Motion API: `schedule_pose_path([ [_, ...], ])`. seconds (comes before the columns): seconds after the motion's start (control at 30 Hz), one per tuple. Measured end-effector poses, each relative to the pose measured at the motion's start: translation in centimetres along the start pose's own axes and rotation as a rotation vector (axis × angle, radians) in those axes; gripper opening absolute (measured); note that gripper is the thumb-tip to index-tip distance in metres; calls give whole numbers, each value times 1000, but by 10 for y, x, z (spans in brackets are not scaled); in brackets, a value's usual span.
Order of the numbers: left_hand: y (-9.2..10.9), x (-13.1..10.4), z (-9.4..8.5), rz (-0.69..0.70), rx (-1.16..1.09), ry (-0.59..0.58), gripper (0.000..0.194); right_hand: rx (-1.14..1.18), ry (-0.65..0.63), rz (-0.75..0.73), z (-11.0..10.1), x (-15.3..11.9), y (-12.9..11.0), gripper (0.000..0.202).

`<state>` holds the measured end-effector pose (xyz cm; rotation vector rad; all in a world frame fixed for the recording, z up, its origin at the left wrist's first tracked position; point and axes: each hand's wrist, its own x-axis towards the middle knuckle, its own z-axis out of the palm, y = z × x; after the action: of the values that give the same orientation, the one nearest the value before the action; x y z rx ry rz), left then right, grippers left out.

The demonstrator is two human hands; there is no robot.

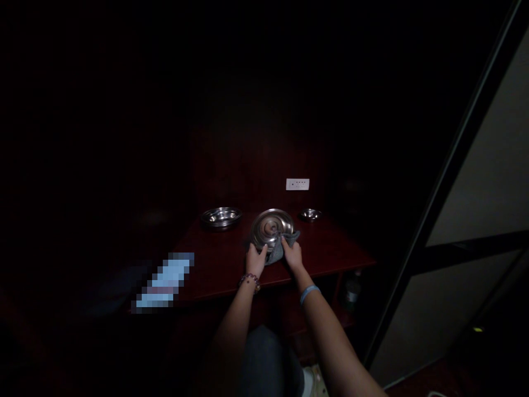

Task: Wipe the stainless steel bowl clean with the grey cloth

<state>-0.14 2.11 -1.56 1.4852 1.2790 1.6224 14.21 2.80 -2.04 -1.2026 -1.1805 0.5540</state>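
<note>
A shiny round metal plate (275,220) is tilted up above the dark red table (231,259). My left hand (256,261) grips its near left edge, thumb on the upper face. On the near right side my right hand (292,255) is closed on a grey cloth (275,252), which lies against the plate's edge. The fingers beneath the plate and cloth are hidden. Several stacked metal dishes (221,216) sit at the back left of the table, and a small metal bowl (309,215) stands at the back right.
A white socket panel (297,184) is on the back wall. A blurred-out bright screen (165,281) shows at the left front. Under the table at right stands a bottle (351,292). A dark-framed pale panel (475,182) rises at the right. My knee is below the table's front edge.
</note>
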Motion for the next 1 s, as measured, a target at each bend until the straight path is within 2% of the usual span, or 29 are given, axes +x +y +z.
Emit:
schedule_pose_path([
  [0.3, 4, -1, 0, 18, -7, 81, 36, -44, -2, 7, 1, -3, -4, 40],
  [0.5, 15, -6, -3, -18, -15, 157, 42, -40, -18, -6, 2, -3, -3, 39],
  [0.73, 25, -10, -5, 35, -42, 165, 47, -33, -25, 11, 2, -3, -2, 41],
  [1.0, 25, -11, -7, 81, -7, 202, 46, -52, -35, -8, 1, -5, -6, 39],
])
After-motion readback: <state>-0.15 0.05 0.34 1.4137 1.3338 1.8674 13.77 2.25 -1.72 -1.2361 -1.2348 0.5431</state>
